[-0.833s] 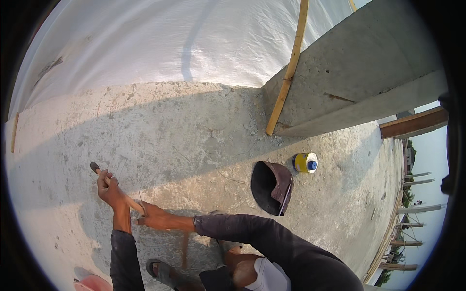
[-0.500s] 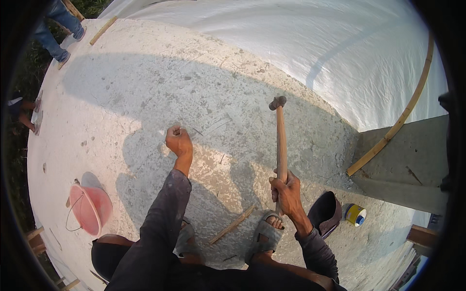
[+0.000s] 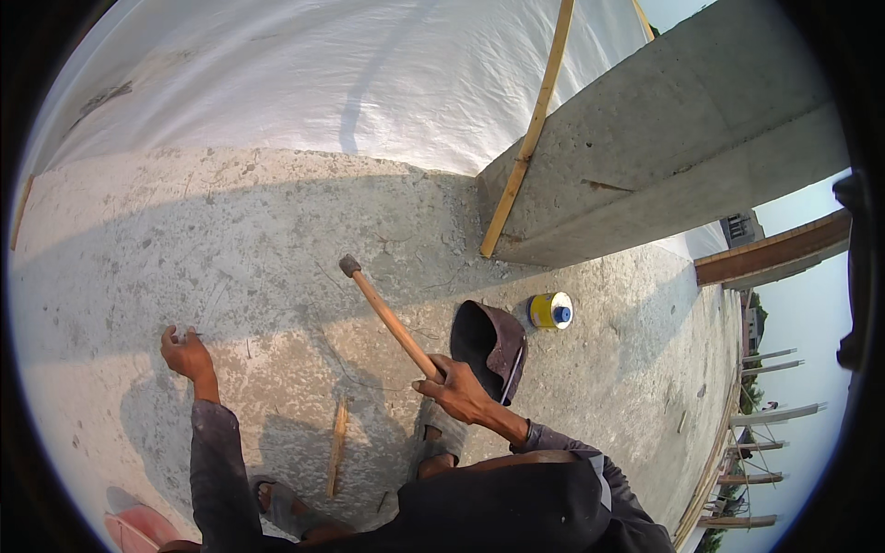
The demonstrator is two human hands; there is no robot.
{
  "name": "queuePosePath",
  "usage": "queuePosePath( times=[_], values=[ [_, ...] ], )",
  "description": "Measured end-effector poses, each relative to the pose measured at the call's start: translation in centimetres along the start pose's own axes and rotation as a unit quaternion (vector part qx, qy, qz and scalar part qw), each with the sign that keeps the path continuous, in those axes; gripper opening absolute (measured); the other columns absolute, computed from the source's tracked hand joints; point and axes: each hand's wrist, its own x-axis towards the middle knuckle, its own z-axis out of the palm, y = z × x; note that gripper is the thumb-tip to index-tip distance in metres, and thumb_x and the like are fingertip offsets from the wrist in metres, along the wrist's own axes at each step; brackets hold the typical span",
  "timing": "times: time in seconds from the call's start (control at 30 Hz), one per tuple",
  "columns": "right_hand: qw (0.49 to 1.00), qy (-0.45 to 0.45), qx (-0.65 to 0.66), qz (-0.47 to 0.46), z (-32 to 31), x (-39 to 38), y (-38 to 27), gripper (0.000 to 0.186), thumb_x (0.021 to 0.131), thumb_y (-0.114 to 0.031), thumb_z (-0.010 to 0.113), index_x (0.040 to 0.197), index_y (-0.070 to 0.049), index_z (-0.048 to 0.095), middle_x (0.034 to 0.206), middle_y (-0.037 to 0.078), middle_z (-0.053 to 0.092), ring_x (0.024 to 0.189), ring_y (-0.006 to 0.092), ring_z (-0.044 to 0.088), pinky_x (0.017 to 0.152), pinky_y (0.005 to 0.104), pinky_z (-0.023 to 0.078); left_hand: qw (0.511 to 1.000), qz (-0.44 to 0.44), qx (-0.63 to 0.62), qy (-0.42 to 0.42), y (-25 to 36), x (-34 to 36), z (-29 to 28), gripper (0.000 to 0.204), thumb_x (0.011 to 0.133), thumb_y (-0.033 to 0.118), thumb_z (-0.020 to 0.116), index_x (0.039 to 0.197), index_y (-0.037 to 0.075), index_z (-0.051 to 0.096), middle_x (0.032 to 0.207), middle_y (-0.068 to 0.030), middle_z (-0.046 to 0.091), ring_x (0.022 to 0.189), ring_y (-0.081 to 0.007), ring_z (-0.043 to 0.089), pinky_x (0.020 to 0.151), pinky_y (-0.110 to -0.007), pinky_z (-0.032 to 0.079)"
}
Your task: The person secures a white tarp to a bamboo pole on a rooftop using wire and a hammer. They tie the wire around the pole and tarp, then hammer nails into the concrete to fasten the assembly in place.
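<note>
My right hand [image 3: 458, 389] is wrapped round the lower end of a hammer's [image 3: 392, 318] wooden handle. The dark metal head points up and to the left, above the rough concrete floor [image 3: 277, 230]. Off to the left, my left hand [image 3: 187, 355] is closed, its fingers curled together with the thumb. Whatever is pinched there, if anything, is too small to name. A dark, open-topped container [image 3: 493, 346], maroon outside and black inside, stands just beyond my right hand. Beside it is a yellow can [image 3: 550, 311] with a blue cap.
A strip of wood [image 3: 338, 447] lies between my sandalled feet. At the right rises a concrete column [image 3: 645, 157], a long wooden batten [image 3: 525, 147] leaning against it. White sheeting [image 3: 277, 83] borders the floor's far side. A pink bucket [image 3: 143, 530] sits at the lower left.
My view has swung right, bringing more of the column into sight and the people at the left out of it. The hammer has tipped from upright toward the left, still in my right hand.
</note>
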Motion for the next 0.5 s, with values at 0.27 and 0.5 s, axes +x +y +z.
queuePosePath(
  times=[0.27,0.5],
  values=[
    [0.989,-0.045,-0.138,-0.035,-6.8,0.7,1.7,0.056,0.088,-0.026,0.072,0.127,0.011,0.056,0.078,0.024,0.066,0.067,0.0345,0.069,0.063,0.0439,0.052,0.996,-0.046,0.056,-0.049,-1.9,0.8,2.1,0.040,0.082,0.009,0.071,0.122,0.010,0.069,0.098,-0.0112,0.075,0.087,-0.0310,0.071,0.082,-0.044,0.056],
    [0.989,-0.052,-0.141,-0.013,-9.5,-1.2,5.1,0.058,0.086,-0.025,0.073,0.129,0.010,0.056,0.083,0.029,0.067,0.073,0.0408,0.071,0.068,0.0453,0.054,0.997,0.034,0.069,0.029,2.1,-0.1,1.7,0.047,0.086,0.008,0.067,0.132,0.007,0.065,0.109,-0.0169,0.076,0.098,-0.0292,0.073,0.085,-0.043,0.056]
  ],
)
